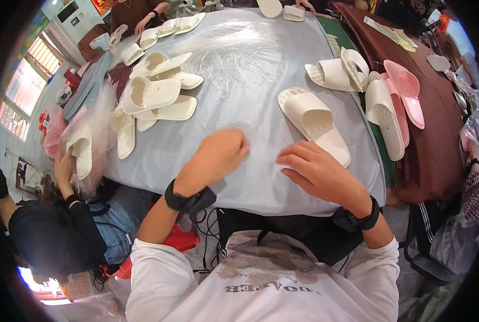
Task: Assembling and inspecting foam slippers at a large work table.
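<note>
Both hands are down on the grey sheet (239,107) covering the tabletop. The left hand (218,153) is curled into a loose fist, knuckles up, its grip pressed together, and whether anything sits inside it I cannot tell. The right hand (317,172) lies flat, fingers spread and pointing to 9 o'clock, holding nothing. Just beyond its fingertips, at 1 o'clock from the hand, lies a white slipper (314,124), sole down, its near end almost touching the hand. Out at 2 o'clock sit more white slippers (339,72) and a pink pair (408,94) by the sheet's edge. At 10 o'clock from the left hand is a heap of white slippers (156,94). At far left, another person's hand (63,166) holds a slipper in clear plastic (83,150).
</note>
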Tool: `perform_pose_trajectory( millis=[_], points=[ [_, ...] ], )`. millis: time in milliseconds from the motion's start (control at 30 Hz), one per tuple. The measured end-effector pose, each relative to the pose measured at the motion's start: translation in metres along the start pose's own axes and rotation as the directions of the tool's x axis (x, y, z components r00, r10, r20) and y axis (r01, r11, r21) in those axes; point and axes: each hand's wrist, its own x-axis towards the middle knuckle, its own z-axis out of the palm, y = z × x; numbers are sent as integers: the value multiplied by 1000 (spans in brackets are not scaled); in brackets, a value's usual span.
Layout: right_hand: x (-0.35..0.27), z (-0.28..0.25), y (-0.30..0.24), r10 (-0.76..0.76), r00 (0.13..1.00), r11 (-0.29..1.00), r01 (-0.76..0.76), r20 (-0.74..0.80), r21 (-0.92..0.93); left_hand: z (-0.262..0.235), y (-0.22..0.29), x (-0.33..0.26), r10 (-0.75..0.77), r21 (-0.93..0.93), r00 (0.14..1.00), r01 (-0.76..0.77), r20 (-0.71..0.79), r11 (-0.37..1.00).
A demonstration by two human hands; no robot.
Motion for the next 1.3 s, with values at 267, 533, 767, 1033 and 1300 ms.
perform_pose_trajectory(
  millis=[267, 533, 767, 1033, 1300],
  points=[
    [-9, -8, -33, 235, 971, 853, -222, 33, 472, -45, 91, -21, 310, -118, 951, -307, 8, 944],
    [-84, -56, -56, 469, 865, 727, -264, -178, 634, -50, 85, 55, 382, -122, 911, -402, -156, 908],
    [-166, -116, -100, 412, 492, 896, -68, -767, 438, -1, 47, 191, 526, -12, 843, -531, -114, 848],
    [-171, -131, -108, 515, 610, 837, -204, -602, 508, 58, 87, 299, 56, -417, 996, -23, 67, 909],
    [-87, -130, -41, 534, 769, 829, -559, -352, 37, 57, 50, 297, -223, -702, 975, 177, 26, 689]
  ],
)
